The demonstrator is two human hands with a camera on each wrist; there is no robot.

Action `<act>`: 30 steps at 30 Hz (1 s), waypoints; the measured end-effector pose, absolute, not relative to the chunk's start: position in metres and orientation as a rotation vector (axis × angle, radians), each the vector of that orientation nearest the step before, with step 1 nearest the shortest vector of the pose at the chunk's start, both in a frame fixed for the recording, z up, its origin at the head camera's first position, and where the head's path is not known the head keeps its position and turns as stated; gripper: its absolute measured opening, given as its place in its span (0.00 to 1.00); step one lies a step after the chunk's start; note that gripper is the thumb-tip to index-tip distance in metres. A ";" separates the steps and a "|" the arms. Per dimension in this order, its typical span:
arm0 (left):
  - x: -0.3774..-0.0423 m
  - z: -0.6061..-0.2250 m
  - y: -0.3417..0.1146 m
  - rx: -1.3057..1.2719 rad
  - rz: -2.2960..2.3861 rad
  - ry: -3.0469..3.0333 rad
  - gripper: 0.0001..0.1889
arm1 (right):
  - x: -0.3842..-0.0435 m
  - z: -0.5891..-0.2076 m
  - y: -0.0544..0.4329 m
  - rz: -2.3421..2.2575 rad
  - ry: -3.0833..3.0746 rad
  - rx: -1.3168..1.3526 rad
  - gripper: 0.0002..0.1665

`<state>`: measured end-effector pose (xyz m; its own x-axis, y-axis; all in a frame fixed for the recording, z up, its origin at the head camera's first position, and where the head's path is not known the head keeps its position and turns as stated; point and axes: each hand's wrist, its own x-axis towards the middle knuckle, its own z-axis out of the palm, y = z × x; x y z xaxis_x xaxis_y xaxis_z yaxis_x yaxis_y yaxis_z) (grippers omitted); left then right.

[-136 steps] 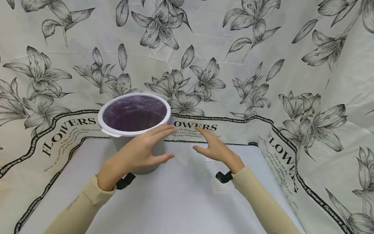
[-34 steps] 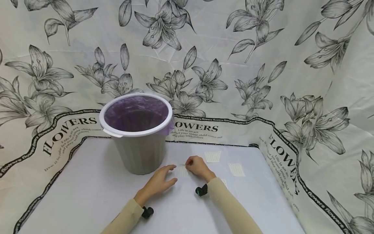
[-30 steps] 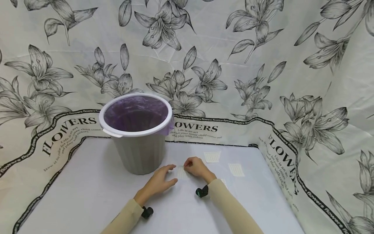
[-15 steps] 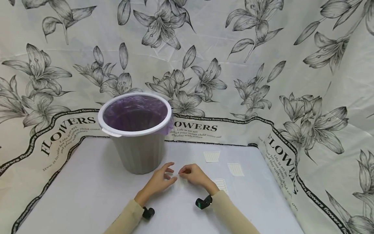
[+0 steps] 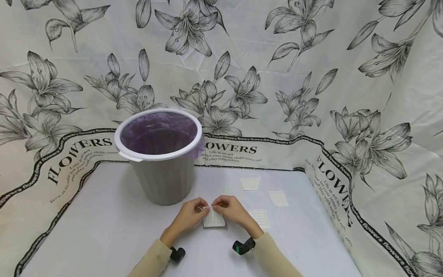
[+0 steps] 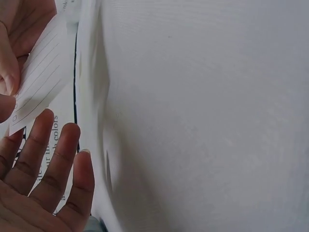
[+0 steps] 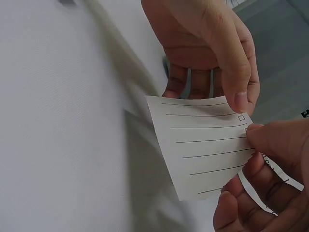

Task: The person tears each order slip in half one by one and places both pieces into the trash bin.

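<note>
A small lined paper slip [image 5: 214, 219] with little checkboxes hangs between both hands, raised off the table. My left hand [image 5: 189, 213] pinches one end of its top edge between thumb and index finger, the other fingers spread behind the paper. Close beside it, my right hand [image 5: 233, 209] pinches the same edge with thumb and fingertips. In the right wrist view the slip [image 7: 198, 145] faces the camera, its ruled lines running across. The left wrist view catches only part of the slip [image 6: 43, 72], beside the loosely bent left fingers.
A grey bin [image 5: 166, 182] with a white rim and purple liner stands behind and left of the hands. To the right, more lined slips lie on the white table [image 5: 104, 238]: a back one [image 5: 250, 183], a right one [image 5: 278, 198] and a near one [image 5: 260, 218]. A flowered cloth hangs behind.
The right hand has lifted the slip off the table and drawn it nearer the body. The left hand, earlier open beside it, now also pinches the slip.
</note>
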<state>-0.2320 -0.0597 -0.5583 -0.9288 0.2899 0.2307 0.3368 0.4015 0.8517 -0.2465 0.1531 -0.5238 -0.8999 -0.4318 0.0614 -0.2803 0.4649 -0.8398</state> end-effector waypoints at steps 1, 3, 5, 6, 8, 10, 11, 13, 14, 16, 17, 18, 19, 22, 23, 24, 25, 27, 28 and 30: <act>-0.232 -0.558 -0.059 -0.575 -1.601 -2.592 0.03 | -0.245 -0.524 0.153 -1.419 2.543 -0.625 0.07; -0.231 -0.558 -0.059 -0.577 -1.596 -2.590 0.02 | -0.243 -0.524 0.154 -1.421 2.528 -0.623 0.07; -0.231 -0.558 -0.059 -0.594 -1.569 -2.586 0.02 | -0.241 -0.524 0.154 -1.422 2.512 -0.622 0.07; -0.231 -0.558 -0.060 -0.605 -1.556 -2.585 0.02 | -0.240 -0.524 0.154 -1.425 2.503 -0.619 0.07; -0.231 -0.559 -0.061 -0.627 -1.535 -2.587 0.03 | -0.237 -0.524 0.154 -1.430 2.489 -0.615 0.08; -0.231 -0.559 -0.062 -0.650 -1.522 -2.597 0.03 | -0.236 -0.526 0.154 -1.433 2.484 -0.614 0.08; -0.230 -0.560 -0.062 -0.662 -1.518 -2.602 0.03 | -0.235 -0.527 0.154 -1.431 2.487 -0.615 0.08; -0.230 -0.561 -0.063 -0.677 -1.525 -2.615 0.03 | -0.233 -0.530 0.154 -1.424 2.496 -0.617 0.07; -0.230 -0.562 -0.063 -0.685 -1.528 -2.621 0.03 | -0.232 -0.531 0.154 -1.423 2.501 -0.624 0.07; -0.228 -0.563 -0.063 -0.699 -1.527 -2.636 0.03 | -0.230 -0.534 0.154 -1.409 2.521 -0.641 0.07; -0.228 -0.564 -0.063 -0.707 -1.528 -2.642 0.03 | -0.228 -0.535 0.154 -1.399 2.532 -0.645 0.06; -0.227 -0.564 -0.063 -0.716 -1.538 -2.646 0.04 | -0.227 -0.535 0.154 -1.395 2.541 -0.650 0.06; -0.226 -0.564 -0.064 -0.727 -1.544 -2.650 0.04 | -0.225 -0.535 0.154 -1.389 2.553 -0.653 0.05; -0.223 -0.564 -0.064 -0.740 -1.550 -2.668 0.05 | -0.223 -0.536 0.154 -1.362 2.586 -0.654 0.04; -0.222 -0.563 -0.065 -0.739 -1.551 -2.673 0.05 | -0.222 -0.536 0.154 -1.356 2.594 -0.657 0.04; -0.221 -0.563 -0.065 -0.740 -1.545 -2.678 0.05 | -0.221 -0.536 0.153 -1.350 2.601 -0.657 0.04; -0.220 -0.563 -0.065 -0.740 -1.531 -2.681 0.05 | -0.220 -0.536 0.153 -1.341 2.610 -0.653 0.04; -0.219 -0.563 -0.065 -0.741 -1.506 -2.684 0.05 | -0.219 -0.537 0.152 -1.330 2.624 -0.651 0.03; -0.219 -0.563 -0.066 -0.741 -1.494 -2.684 0.05 | -0.218 -0.537 0.152 -1.329 2.631 -0.658 0.03; -0.218 -0.562 -0.066 -0.757 -1.469 -2.674 0.04 | -0.216 -0.538 0.151 -1.334 2.635 -0.651 0.03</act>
